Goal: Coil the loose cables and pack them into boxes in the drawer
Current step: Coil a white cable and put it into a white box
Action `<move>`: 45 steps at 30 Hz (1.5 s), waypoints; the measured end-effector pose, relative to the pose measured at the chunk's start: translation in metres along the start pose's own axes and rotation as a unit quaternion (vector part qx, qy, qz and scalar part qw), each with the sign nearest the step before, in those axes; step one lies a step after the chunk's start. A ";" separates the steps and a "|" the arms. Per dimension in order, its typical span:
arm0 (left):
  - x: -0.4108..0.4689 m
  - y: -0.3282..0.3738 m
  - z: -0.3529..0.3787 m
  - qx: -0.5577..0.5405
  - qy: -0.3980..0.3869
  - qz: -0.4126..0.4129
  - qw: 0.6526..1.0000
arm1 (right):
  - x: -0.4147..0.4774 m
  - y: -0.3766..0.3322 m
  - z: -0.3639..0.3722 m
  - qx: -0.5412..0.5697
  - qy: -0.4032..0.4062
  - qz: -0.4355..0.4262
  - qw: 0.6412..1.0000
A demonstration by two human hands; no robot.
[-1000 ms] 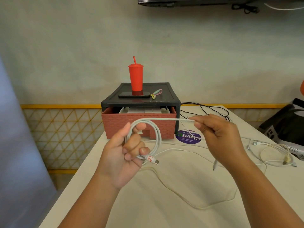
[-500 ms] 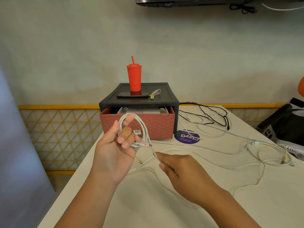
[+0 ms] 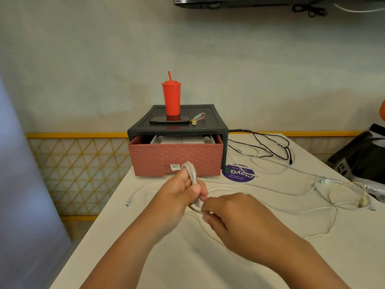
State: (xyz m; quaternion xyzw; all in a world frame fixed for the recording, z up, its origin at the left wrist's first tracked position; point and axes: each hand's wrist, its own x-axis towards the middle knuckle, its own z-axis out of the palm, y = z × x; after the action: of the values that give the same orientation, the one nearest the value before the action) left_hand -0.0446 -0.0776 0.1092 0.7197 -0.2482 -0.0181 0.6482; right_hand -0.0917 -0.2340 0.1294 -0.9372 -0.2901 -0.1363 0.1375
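poking above left grip [image 3: 177,198], coiled cable [image 3: 190,172]

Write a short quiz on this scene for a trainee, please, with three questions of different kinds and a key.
1. True or false: the drawer is fully shut.
2. Where does the black cable lie? A. on the table, right of the drawer. B. inside the drawer. C. over the left hand.
3. Fill in: the left hand grips a white cable ____.

Key:
1. False. The drawer stands partly open.
2. A.
3. coil.
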 end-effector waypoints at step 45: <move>-0.003 0.002 0.012 -0.282 0.054 -0.089 0.954 | 0.017 0.017 0.020 0.662 0.049 0.173 0.727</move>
State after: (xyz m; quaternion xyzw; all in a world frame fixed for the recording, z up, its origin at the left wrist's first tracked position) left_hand -0.0522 -0.0872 0.1083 0.5269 -0.1328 -0.1056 0.8328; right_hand -0.0648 -0.2316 0.1141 -0.6342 -0.1326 0.0711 0.7584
